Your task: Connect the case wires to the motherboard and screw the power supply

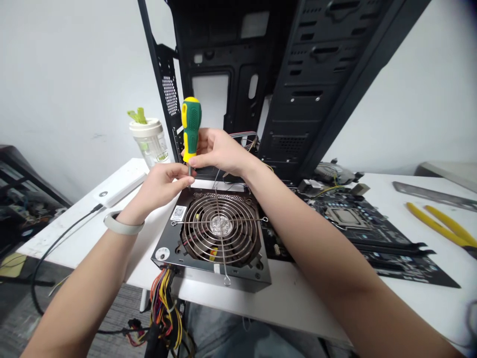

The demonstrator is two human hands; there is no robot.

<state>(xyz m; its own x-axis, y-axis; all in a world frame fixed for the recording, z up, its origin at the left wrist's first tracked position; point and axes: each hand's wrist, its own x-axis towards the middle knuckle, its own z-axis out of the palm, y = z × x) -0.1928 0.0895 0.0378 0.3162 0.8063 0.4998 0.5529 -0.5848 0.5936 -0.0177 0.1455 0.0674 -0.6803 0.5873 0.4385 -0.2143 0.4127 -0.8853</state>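
Note:
A screwdriver [193, 122] with a green and yellow handle stands upright over the far left corner of a computer power supply [169, 246]. The lower end of its handle is in the fingers of my right hand [219, 151]. Lower down, my left hand [166, 185] pinches the metal shaft between thumb and fingers. The shaft points down at the casing, but its tip is hard to make out. A round wire fan grill [224, 281] lies on top of the power supply, over the fan, with its loops sticking outward.
An open black computer case [276, 99] stands behind. To the right lie a motherboard [372, 233], yellow-handled pliers [439, 223] and a metal strip [432, 195]. On the left are a lidded cup [149, 139] and a white power bank [121, 190]. Bundled cables [166, 303] hang off the front edge.

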